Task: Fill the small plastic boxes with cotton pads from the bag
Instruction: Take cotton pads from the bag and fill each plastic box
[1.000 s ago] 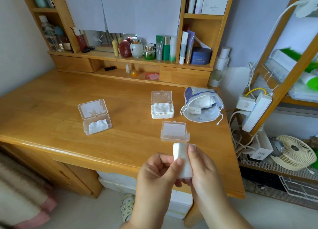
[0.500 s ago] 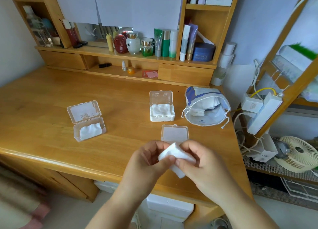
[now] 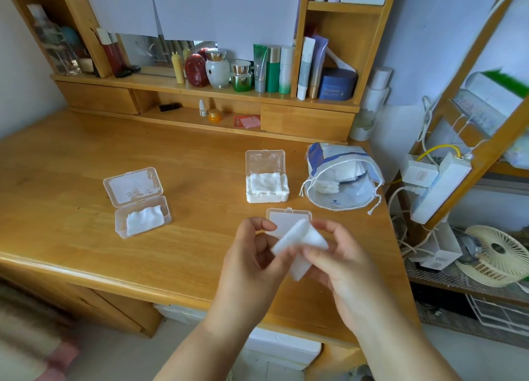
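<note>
Here, three small plastic boxes are seen on the wooden desk (image 3: 71, 163). The left box (image 3: 137, 201) lies open with its lid tipped back and a few white pads slumped inside. The middle box (image 3: 266, 177) is also open, lid raised, and is packed with pads up to its rim. The third box (image 3: 288, 219) sits nearest the desk's front edge, just behind the hands; only its clear lid and far rim are shown, and whether anything is in it cannot be told.

One drawstring bag (image 3: 340, 177) is laid on its side just right of the middle box, its mouth turned toward the camera, with white pads visible within.

A single small stack of cotton pads (image 3: 299, 244) is held in the air above the front of the desk, tilted. It is pinched from the left by the thumb and fingers of the left hand (image 3: 254, 263), and gripped from the right by the curled thumb and fingers of the right hand (image 3: 340, 263). Both hands are thus closed on the same stack, and neither touches a box.

Along the shelf (image 3: 177, 84) behind, bottles, tubes and jars are ranged, well apart from the boxes.
</note>
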`<state>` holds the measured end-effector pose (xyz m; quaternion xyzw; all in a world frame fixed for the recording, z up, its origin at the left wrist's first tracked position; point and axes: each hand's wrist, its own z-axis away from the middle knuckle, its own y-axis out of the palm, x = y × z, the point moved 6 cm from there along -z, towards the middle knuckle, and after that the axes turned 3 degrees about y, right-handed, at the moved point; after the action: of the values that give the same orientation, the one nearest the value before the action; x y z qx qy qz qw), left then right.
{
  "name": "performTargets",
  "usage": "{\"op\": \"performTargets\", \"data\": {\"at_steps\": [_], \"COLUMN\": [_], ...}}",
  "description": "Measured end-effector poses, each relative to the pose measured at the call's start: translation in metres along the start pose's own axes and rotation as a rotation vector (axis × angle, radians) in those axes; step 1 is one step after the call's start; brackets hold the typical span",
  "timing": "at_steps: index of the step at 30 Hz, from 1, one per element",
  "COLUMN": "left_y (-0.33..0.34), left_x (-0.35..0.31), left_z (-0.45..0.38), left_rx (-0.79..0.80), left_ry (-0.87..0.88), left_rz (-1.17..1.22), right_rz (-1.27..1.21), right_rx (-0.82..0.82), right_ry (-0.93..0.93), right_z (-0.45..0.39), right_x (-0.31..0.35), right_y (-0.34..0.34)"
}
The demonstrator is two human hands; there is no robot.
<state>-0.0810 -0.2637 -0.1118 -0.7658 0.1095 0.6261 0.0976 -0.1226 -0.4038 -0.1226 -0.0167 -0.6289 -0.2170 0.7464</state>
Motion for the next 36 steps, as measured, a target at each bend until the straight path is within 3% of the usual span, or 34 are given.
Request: {"op": "performTargets", "data": {"at_steps": [3,5,7,11,14,18,26,36], "left_y": [-0.014,-0.016,-0.013,-0.004,0.005,0.006,0.009,0.001], "left_x": [0.001,0.006,0.016,0.024,0.028,0.027,0.037,0.038], "left_z": [-0.014,-0.023,-0.025,-0.01,0.004,0.012,0.015,0.009], "left_rx": [-0.035,0.089,0.207,0.291,0.326,0.227,0.179,0.011], "left_ry": [0.144,0.196,0.199,0.272,0.344,0.44,0.415,0.281], "left_rz": [-0.358,-0.656,-0.758,-0.75,-0.752,-0.669,-0.8,-0.746], "right_rz": [-0.069,-0.094,-0.085,0.125,0.403,0.738,1.081,1.203], "right_rx": [-0.113,-0.082,-0.04,-0.062,0.016,0.151,0.087,-0.025], "right_ry": [-0.011,-0.015,-0.015,-0.101,-0.188,-0.072,-0.022,-0.064], "right_z": [-0.006,-0.01,-0.014,-0.022,-0.025,-0.031,-0.047,-0.045], "right_x": [0.005,0.011,0.015,0.027,0.033,0.011,0.006,-0.003], "right_y": [-0.019,-0.026,-0.031,-0.036,-0.02,0.001,0.0,0.008]}}
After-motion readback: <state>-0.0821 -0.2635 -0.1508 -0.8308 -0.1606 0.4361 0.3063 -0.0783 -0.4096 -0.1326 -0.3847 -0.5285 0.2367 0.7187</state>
